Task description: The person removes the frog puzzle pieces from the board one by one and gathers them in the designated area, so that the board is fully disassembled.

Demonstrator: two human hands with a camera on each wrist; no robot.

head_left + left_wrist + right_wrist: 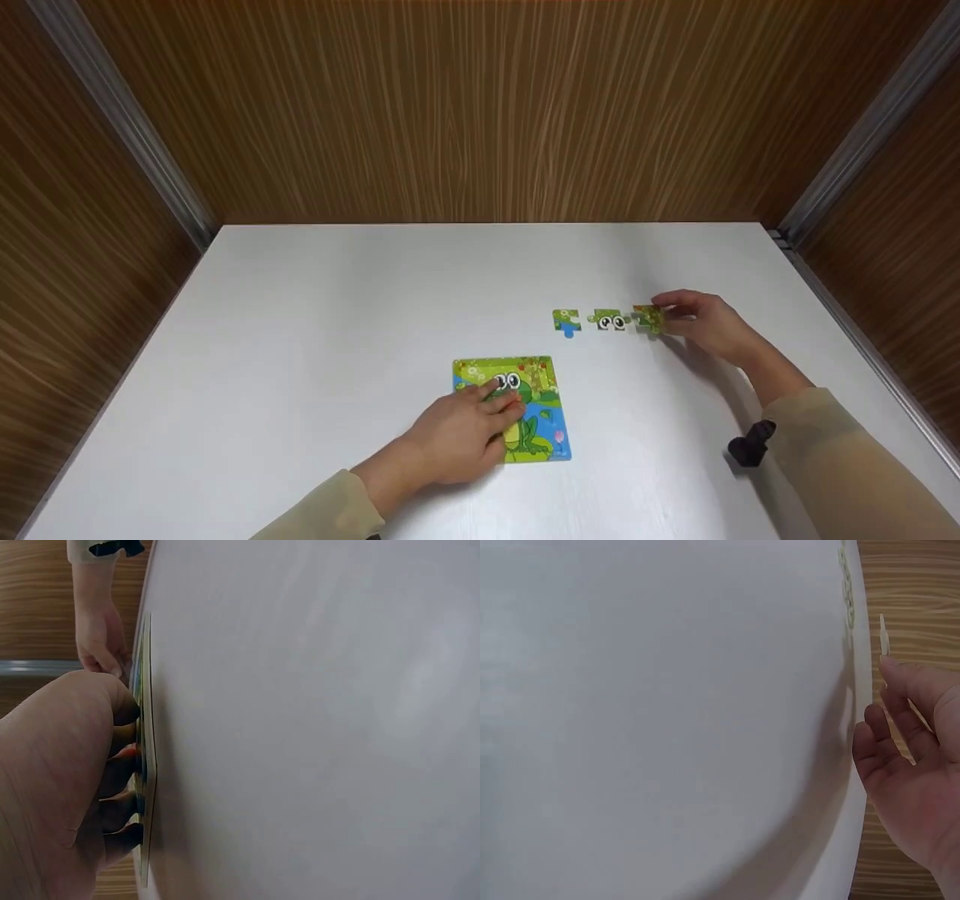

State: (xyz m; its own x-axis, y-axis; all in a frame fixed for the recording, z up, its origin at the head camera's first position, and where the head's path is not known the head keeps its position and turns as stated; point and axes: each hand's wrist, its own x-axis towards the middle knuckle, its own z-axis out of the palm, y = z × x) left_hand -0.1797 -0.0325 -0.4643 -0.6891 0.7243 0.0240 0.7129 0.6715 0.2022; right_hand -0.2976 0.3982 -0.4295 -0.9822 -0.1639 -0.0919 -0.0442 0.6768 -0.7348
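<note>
My left hand [465,431] rests on a frog puzzle board [555,409], its fingers spread over the frog picture and partly hiding it. In the left wrist view the fingertips [129,802] press on the face of the thin board [150,750]. Off to the right, my right hand [701,322] pinches a green puzzle piece [647,318] with red spots between thumb and fingers. That piece [884,634] shows edge-on in the right wrist view, raised off the table. Beside it lie a piece with the frog's eyes [610,321] and a green and blue piece [567,321].
The white table [300,337] is enclosed by wood-grain panels [480,112] at the back and sides, with metal strips at the corners. A small black device [752,444] is by the right sleeve.
</note>
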